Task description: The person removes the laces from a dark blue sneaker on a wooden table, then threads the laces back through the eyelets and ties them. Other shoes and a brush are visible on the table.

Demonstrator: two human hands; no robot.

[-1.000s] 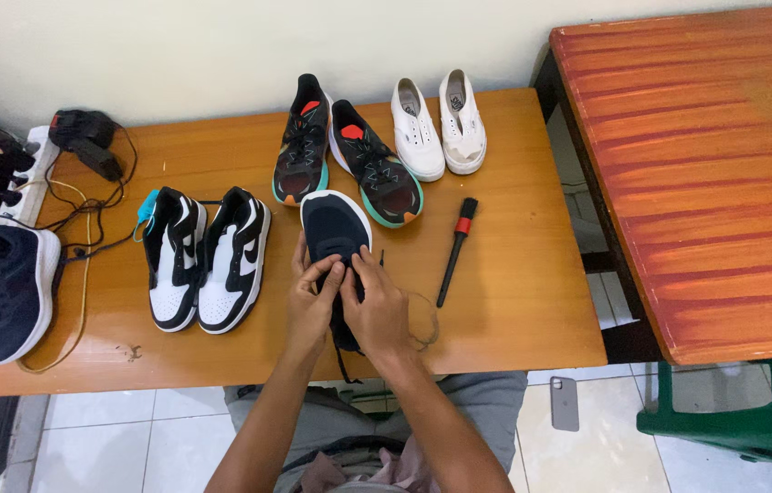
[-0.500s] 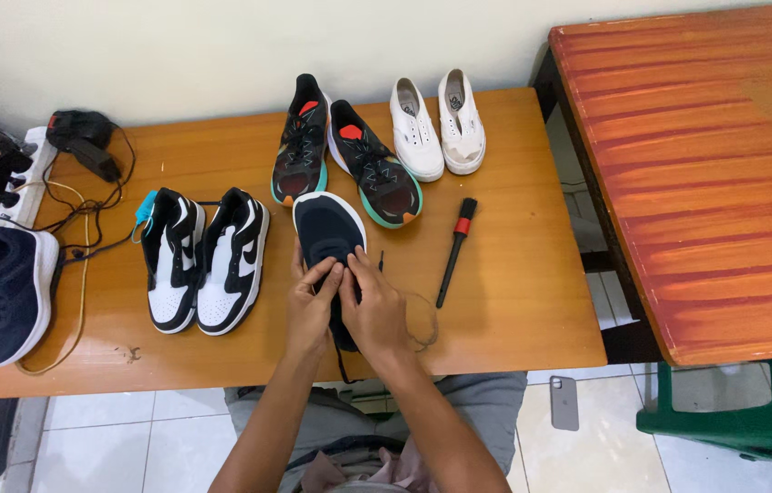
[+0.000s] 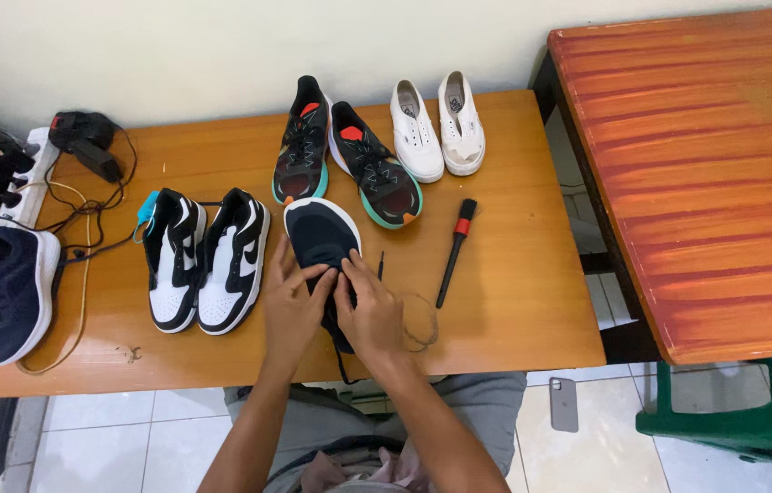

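Cream wall behind; white tiled floor below. Orange wooden table runs left to right, its back edge against the wall. A second, red-orange table stands off its right edge with a narrow gap between; a green stool sits under it. A phone lies on the floor by the near right corner.

Navy shoe lies mid-table near the front edge, toe toward the wall. Left hand and right hand rest on its heel half, fingers pinched at the lacing; what exactly they grip cannot be told.

Black-white pair just left of it. Black-teal pair and white pair along the back edge. Brush right of the shoe, apart. Another navy shoe, a power strip and cables crowd the left end.

Bare wood lies right of the brush, out to the right edge.
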